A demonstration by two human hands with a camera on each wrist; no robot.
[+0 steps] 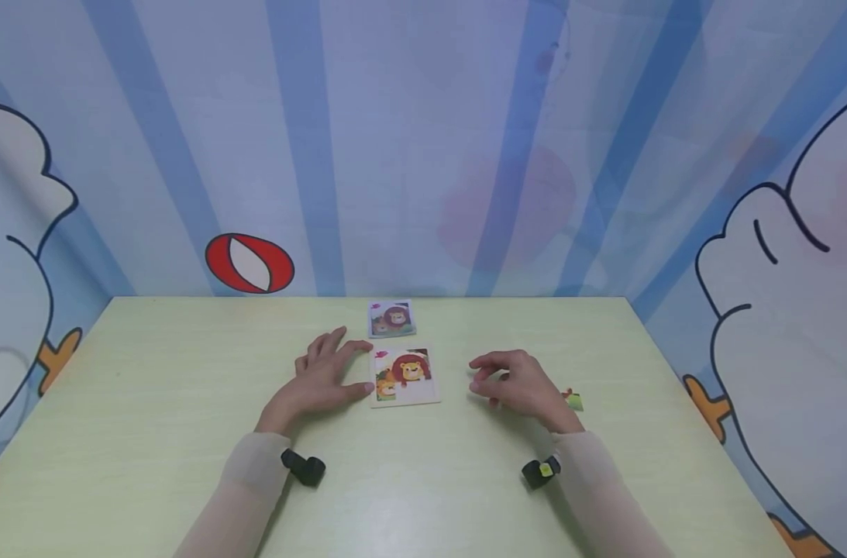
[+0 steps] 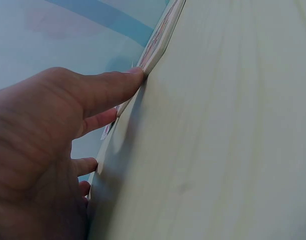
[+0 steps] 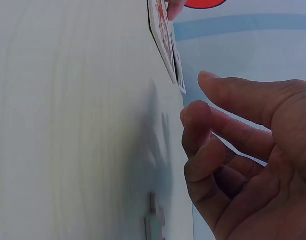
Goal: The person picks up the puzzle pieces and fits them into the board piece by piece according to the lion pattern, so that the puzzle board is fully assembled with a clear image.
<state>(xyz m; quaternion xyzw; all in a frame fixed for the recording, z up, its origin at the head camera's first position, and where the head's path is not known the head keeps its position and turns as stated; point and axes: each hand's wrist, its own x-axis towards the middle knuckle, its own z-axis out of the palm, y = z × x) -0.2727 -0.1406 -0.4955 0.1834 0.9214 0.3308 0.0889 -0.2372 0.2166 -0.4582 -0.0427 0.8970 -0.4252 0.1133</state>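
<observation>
A square lion picture puzzle board (image 1: 404, 377) lies flat mid-table; pale bare areas show at its lower and right parts. My left hand (image 1: 323, 377) is at its left edge, fingers spread, with the thumb touching the side of the board (image 2: 158, 52) in the left wrist view. To the right of the board, my right hand (image 1: 517, 385) hovers above the table with fingers bent loosely. Nothing lies between its thumb and fingers (image 3: 198, 117) in the right wrist view. A small green and red puzzle piece (image 1: 574, 401) is partly hidden behind the right wrist.
Behind the board lies a matching lion picture card (image 1: 391, 318), near the back of the pale wooden table (image 1: 186, 372). A blue striped curtain (image 1: 409, 155) with cartoon figures rises at the table's back and sides.
</observation>
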